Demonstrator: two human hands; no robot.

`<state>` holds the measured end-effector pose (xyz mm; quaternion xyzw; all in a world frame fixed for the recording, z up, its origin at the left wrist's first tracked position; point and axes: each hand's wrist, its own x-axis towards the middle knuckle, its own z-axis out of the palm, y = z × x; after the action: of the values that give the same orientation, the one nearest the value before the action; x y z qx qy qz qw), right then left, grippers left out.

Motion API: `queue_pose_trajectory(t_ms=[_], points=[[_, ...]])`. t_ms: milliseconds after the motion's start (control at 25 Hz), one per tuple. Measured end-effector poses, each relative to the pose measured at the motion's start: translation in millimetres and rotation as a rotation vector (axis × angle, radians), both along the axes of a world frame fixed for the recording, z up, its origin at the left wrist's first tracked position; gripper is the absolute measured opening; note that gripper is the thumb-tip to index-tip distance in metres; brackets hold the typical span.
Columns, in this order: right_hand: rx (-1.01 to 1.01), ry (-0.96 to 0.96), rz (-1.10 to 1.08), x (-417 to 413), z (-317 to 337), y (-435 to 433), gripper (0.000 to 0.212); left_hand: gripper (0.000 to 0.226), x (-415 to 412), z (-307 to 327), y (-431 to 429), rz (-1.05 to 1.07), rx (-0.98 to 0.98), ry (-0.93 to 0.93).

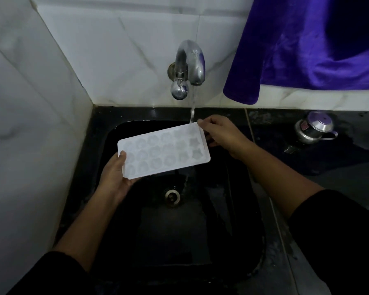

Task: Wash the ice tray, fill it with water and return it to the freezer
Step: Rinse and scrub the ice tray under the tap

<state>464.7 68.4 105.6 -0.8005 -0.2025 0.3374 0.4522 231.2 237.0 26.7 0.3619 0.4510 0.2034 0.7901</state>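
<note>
Over the black sink [239, 188] a person held a white ice tray [162, 150] level with both hands, its moulded cells facing up. At the tray's near-left corner the left hand [115, 177] had its grip clenched on the tray, thumb pressed on the top face and fingers curled underneath. At the tray's far-right end the right hand [219, 133] also had its grip grasping the tray, pinching the short edge between thumb and fingers. Both forearms reached in from the near side of the sink, each ending in a dark sleeve. Behind the sink, on the pale marble-patterned tiled wall, a chrome tap [190, 64] stood open, and a thin stream of water [192, 107] fell from its spout onto the tray's far-right corner, just beside the right hand's fingers. Water ran off the tray's near-right edge down toward the sink's round metal drain [172, 195], which lay below the tray, near the basin's middle. To the right of the sink, on the dark wet desk [328, 167], sat a small steel lidded pot [314, 129] with a handle. Above that desk, right of the tap, a purple cloth [307, 43] hung down against the wall.
</note>
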Motion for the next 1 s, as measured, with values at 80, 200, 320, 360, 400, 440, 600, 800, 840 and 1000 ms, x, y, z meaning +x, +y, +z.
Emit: queue_pose_trajectory(t_ms=[80, 200, 320, 360, 400, 440, 600, 800, 840, 1000], points=[[0.054, 0.038, -0.061, 9.7, 8.8, 25.6, 0.033, 0.036, -0.2, -5.3, 7.7, -0.026, 0.039, 0.006], [0.1, 0.169, -0.146, 24.3, 23.4, 72.7, 0.031, 0.038, -2.6, -16.1, 19.4, -0.049, 0.065, -0.002], [0.116, 0.238, -0.188, 28.6, 24.5, 104.8, 0.039, 0.041, -5.8, -25.5, 26.7, -0.061, 0.079, -0.019], [0.122, 0.249, -0.194, 28.0, 23.5, 107.4, 0.042, 0.041, -6.6, -27.5, 27.9, -0.057, 0.078, -0.02], [0.131, 0.26, -0.2, 27.3, 21.7, 107.2, 0.042, 0.041, -7.2, -28.3, 28.6, -0.05, 0.073, -0.015], [0.14, 0.281, -0.197, 27.1, 19.8, 105.2, 0.038, 0.041, -7.2, -29.4, 29.4, -0.045, 0.065, -0.012], [0.206, 0.377, -0.16, 26.6, 21.0, 95.9, 0.036, 0.04, -6.4, -31.9, 28.9, -0.045, 0.056, -0.011], [-0.139, 0.211, -0.074, -0.3, 20.8, 48.7, 0.044, 0.039, -11.4, -22.4, 25.0, -0.053, 0.102, -0.013], [-0.239, 0.22, -0.018, -11.9, 14.6, 32.0, 0.05, 0.039, -14.2, -20.1, 24.1, -0.052, 0.109, -0.02], [-0.209, 0.441, -0.06, -52.5, 0.3, -8.3, 0.048, 0.039, -23.4, -5.6, 11.6, -0.118, 0.201, -0.05]])
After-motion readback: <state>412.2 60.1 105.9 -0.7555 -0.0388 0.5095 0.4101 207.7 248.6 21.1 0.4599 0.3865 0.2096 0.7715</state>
